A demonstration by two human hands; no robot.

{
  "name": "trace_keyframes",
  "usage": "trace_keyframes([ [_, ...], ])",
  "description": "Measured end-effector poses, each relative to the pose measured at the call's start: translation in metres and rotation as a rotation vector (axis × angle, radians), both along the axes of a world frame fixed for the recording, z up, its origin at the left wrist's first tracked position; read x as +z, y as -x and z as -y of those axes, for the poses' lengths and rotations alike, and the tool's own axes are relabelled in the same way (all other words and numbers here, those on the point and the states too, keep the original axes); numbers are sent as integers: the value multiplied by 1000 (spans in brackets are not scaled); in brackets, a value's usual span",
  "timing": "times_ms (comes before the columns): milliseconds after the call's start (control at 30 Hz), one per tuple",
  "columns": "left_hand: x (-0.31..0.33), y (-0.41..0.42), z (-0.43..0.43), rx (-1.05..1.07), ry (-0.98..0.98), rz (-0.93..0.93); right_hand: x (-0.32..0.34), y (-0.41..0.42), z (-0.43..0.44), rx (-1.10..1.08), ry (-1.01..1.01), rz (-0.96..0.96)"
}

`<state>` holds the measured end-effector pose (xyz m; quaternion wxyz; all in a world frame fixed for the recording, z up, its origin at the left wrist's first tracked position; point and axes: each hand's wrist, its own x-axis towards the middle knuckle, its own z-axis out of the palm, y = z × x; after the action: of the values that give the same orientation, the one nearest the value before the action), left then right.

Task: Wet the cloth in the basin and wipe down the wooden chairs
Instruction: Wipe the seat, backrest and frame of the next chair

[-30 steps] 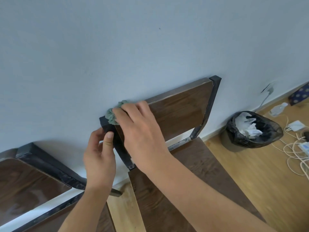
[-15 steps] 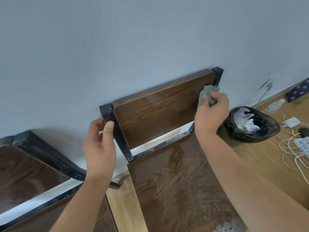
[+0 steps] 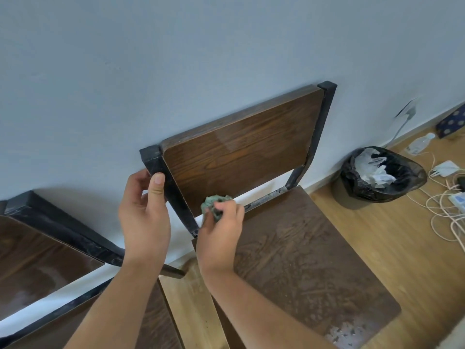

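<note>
A pale blue-grey wall (image 3: 176, 59) fills the upper frame, with a wooden floor (image 3: 415, 260) at the right. At centre stands a chair (image 3: 241, 149) with a brown backrest and black frame. The left hand (image 3: 143, 212) grips the frame's left post, thumb on its front. The right hand (image 3: 221, 227) is closed around a crumpled green cloth (image 3: 214, 202), pressed at the lower left corner of the backrest, just above the seat. A second chair (image 3: 37, 258) sits at lower left. At right, a black-lined bin (image 3: 382, 175) stands near white cables (image 3: 445, 217).
</note>
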<state>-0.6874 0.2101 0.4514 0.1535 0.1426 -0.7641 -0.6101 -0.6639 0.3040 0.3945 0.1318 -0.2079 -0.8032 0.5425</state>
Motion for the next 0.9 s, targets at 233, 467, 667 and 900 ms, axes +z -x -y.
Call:
trace_keyframes([
  [233, 3, -2, -2, -13, 6, 3, 6, 49, -90, -276, 67, 15],
  [467, 2, -1, -1, -20, -23, -2, 25, 90, -178, -466, 18, 104],
  [667, 1, -1, -3, -4, -29, -3, 7, 59, -106, -381, 124, 64],
  [900, 0, -1, -2, 2, -5, -31, -11, -14, -12, 247, 366, 187],
])
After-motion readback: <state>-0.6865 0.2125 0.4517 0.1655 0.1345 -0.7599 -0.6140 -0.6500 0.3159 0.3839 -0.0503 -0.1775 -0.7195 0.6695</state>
